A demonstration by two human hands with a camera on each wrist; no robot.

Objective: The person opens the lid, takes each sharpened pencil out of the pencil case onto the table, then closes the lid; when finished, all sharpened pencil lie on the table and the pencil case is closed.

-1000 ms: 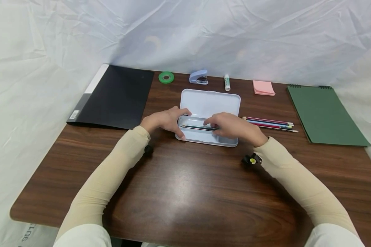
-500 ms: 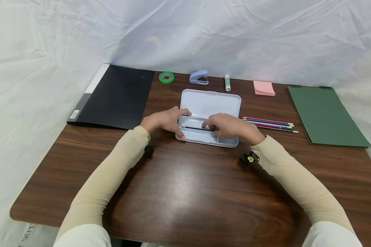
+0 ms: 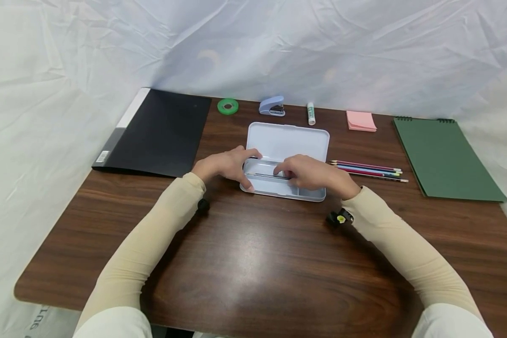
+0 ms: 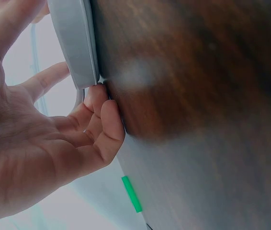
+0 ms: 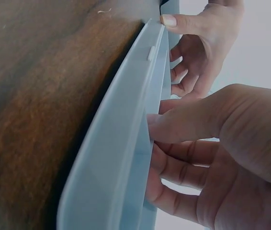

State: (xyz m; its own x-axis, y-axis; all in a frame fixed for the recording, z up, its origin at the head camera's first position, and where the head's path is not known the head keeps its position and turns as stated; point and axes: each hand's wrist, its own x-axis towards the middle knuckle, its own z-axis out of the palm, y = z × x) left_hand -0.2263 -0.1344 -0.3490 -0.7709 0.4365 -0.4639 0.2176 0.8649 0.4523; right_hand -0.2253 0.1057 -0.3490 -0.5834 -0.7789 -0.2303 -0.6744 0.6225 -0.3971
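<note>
A pale pencil case [image 3: 274, 189] lies on the table with its lid [image 3: 288, 139] raised at the back. My left hand [image 3: 232, 164] holds the case's left end, thumb at the front corner and fingers toward the back. Inside the case, a slim dark pencil [image 3: 265, 176] lies lengthwise. My right hand [image 3: 310, 171] reaches into the tray and pinches the pencil's right part, which its fingers hide. In the right wrist view, the thumb [image 5: 166, 128] and curled fingers dip behind the case's front wall, and the pencil is hidden there.
Several pencils [image 3: 367, 169] lie right of the case, beside a green spiral pad [image 3: 448, 159]. Behind stand green tape [image 3: 227, 106], a stapler [image 3: 267, 107], a glue stick [image 3: 311, 114] and pink sticky notes [image 3: 361, 120]. A black folder [image 3: 165, 131] lies at left.
My right hand has shifted slightly left, and the pencil has sunk lower into the case. My left hand has stayed on the case's left end.
</note>
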